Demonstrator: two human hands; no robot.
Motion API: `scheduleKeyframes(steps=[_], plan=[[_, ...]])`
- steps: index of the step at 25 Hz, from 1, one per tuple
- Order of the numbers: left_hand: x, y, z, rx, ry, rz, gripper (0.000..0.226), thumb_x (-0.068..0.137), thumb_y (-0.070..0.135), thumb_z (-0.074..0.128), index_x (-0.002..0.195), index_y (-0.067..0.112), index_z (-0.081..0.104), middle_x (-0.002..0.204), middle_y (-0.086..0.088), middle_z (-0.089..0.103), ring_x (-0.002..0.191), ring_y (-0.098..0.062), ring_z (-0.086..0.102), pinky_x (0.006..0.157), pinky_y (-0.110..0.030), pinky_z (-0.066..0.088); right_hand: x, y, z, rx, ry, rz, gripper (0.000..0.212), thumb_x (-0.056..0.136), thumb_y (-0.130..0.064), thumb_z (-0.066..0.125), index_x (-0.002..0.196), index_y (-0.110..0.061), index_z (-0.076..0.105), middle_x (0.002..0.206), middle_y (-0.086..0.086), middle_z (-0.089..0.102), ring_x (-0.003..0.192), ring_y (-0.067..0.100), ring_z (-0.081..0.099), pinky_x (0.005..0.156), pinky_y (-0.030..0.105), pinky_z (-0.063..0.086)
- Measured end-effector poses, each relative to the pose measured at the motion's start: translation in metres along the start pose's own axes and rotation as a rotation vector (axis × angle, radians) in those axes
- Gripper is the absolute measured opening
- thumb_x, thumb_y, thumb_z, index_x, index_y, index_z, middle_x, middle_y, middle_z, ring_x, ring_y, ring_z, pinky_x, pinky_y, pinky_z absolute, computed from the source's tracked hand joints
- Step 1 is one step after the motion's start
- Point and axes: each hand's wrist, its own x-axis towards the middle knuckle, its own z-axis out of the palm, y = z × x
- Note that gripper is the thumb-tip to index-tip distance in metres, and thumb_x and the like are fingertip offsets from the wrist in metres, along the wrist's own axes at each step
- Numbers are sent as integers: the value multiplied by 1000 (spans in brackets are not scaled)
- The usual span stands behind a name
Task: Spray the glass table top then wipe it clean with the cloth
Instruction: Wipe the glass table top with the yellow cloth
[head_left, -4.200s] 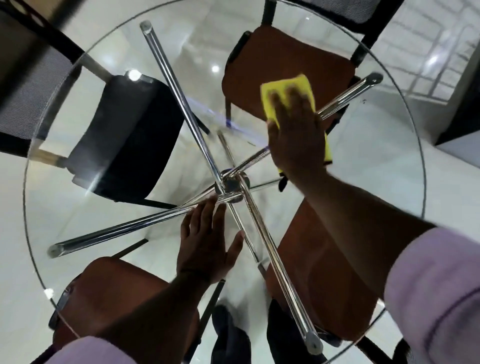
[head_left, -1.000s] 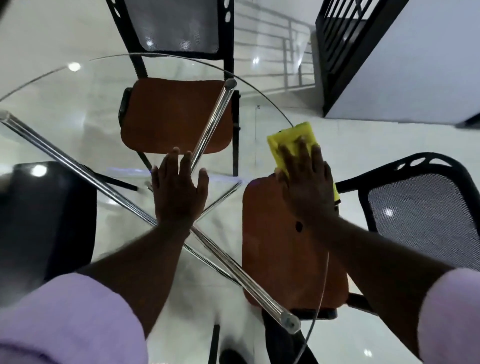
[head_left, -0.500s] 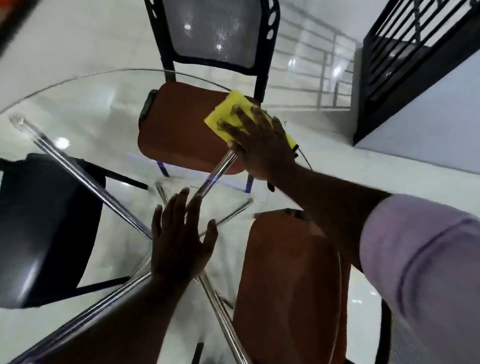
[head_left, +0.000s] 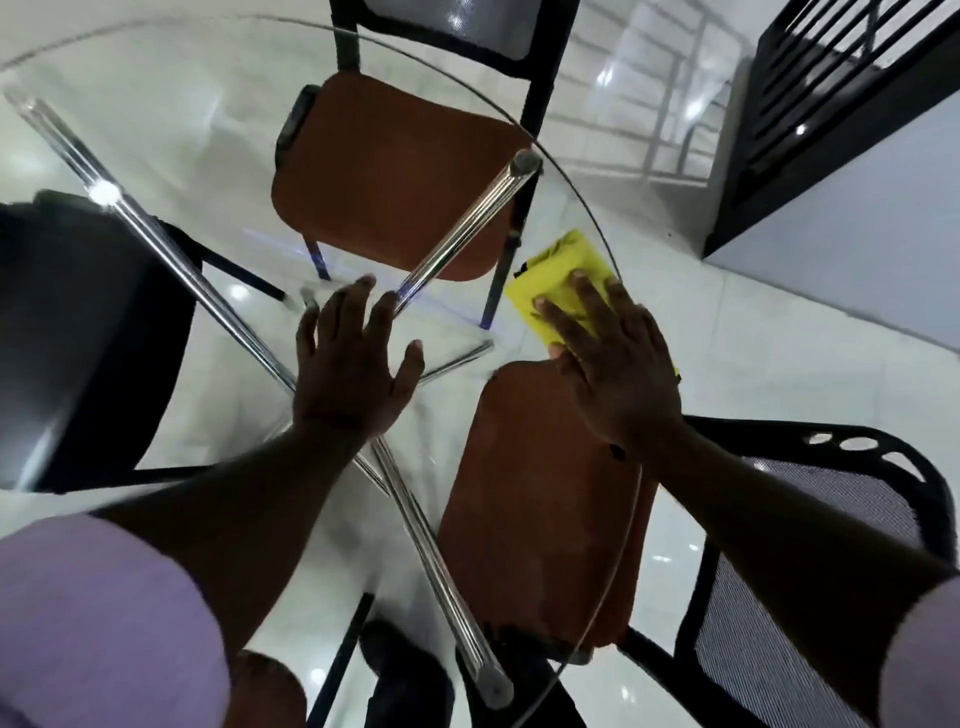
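Both hands lie flat on a round glass worktop (head_left: 208, 104), seen from above. The left hand (head_left: 353, 374) rests palm down near the middle of the worktop with its fingers straight and spread, holding nothing. The right hand (head_left: 618, 374) lies palm down on a yellow cloth (head_left: 561, 270), its fingers straight and slightly apart. The hand covers the near part of the cloth and pins it to the glass. The cloth sits at the right edge of the worktop, just inside the curved rim, and its far end shows beyond the fingertips.

Both forearms are bare, with lilac sleeves (head_left: 104, 623) at the bottom corners of the view.

Through the glass, shiny chrome legs (head_left: 457, 234) cross under the middle of the worktop, beneath the left hand, and run out towards the rim. A chair with an orange seat (head_left: 384, 176) stands at the far edge. A second orange seat (head_left: 535, 493) shows below the right forearm, and its black mesh back (head_left: 810, 571) stands outside the right edge. A black seat (head_left: 78, 338) sits under the left side. The floor (head_left: 779, 374) is glossy white tile, with a black railing (head_left: 831, 104) at the upper right.
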Motion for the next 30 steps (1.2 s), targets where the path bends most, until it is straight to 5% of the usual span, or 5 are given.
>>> scheduleKeyframes(steps=[12,18,20,24,30], plan=[[-125,-25,-1,-48,-8,236,68,105,55,42,158,12,41,167,-13,37,152,-34,38,122,-49,32,-209,-122,2,34,-46,-51,55,111,-51,44,165,-48,35,180,-2,25,166,34,22,127,57,29],[-340,-70,-35,-73,-61,75,66,102,47,54,158,15,41,170,-10,31,152,-36,36,124,-52,30,-246,-123,0,-34,-166,-826,53,111,-51,48,163,-52,37,177,-5,30,165,33,27,127,58,33],[-346,-85,-40,-34,-114,67,69,100,51,55,159,18,41,170,-9,30,152,-36,37,121,-53,34,-172,-89,7,-86,-54,-652,55,111,-50,46,164,-47,37,177,0,31,163,37,31,123,60,38],[-337,-90,-40,-35,-153,-74,73,97,60,51,159,25,39,170,-7,28,154,-34,32,122,-53,34,-71,-151,30,41,144,243,58,109,-50,35,166,-38,37,176,9,34,159,45,35,119,63,40],[-359,-91,-39,-140,-21,-463,69,105,53,38,156,7,41,168,-17,32,149,-42,38,120,-58,34,-204,-224,26,83,-147,-788,57,110,-46,44,166,-51,30,180,-9,22,167,29,21,130,53,26]])
